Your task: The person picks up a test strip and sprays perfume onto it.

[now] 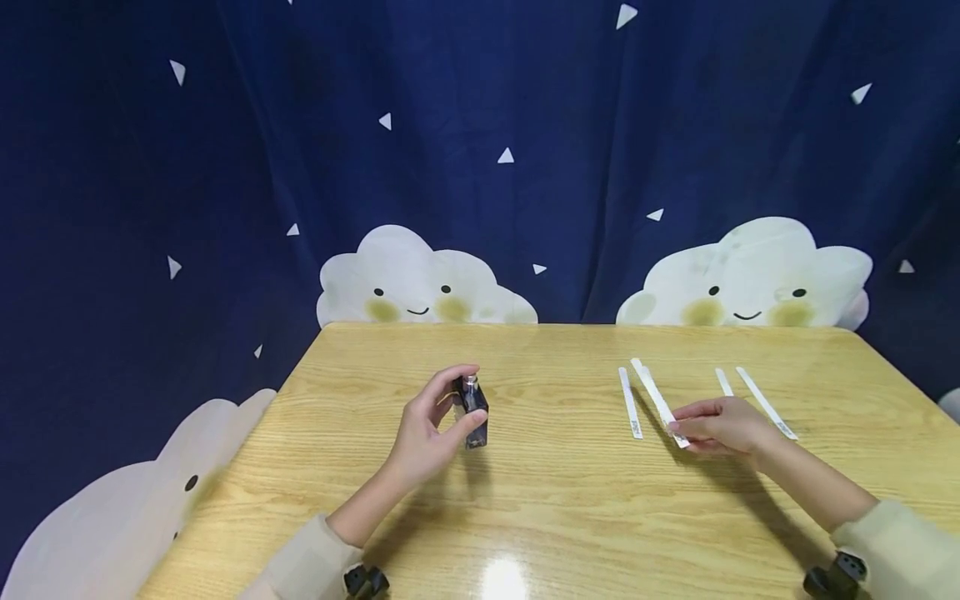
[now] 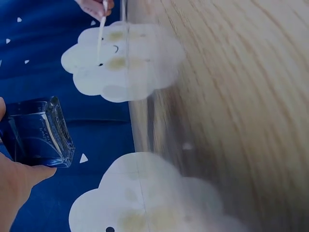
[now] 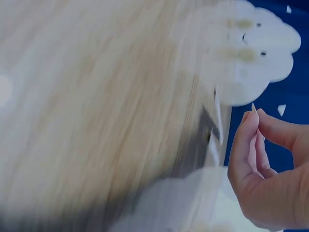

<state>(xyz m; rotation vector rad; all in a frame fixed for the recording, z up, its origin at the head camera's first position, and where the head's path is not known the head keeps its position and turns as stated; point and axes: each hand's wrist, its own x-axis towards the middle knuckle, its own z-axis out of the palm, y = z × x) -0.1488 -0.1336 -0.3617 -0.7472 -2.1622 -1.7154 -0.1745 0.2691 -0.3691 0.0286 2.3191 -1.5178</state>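
My left hand (image 1: 429, 429) grips a dark glass perfume bottle (image 1: 474, 408), its index finger over the silvery spray top and its thumb against the side. In the left wrist view the bottle (image 2: 41, 133) shows clear thick glass at its base, raised above the wooden table. Over to the right, my right hand (image 1: 723, 427) pinches a narrow white paper test strip (image 1: 654, 392) by its near end, between thumb and fingers. The right wrist view shows that strip nearly edge-on, its tip just past the fingertips (image 3: 248, 121).
One white strip (image 1: 631, 404) lies left of the right hand. Two more, a partly hidden strip (image 1: 723, 382) and a longer strip (image 1: 765, 402), lie behind and right of it. The wooden table (image 1: 555, 492) meets a dark blue curtain (image 1: 480, 200) with cloud prints at its far edge.
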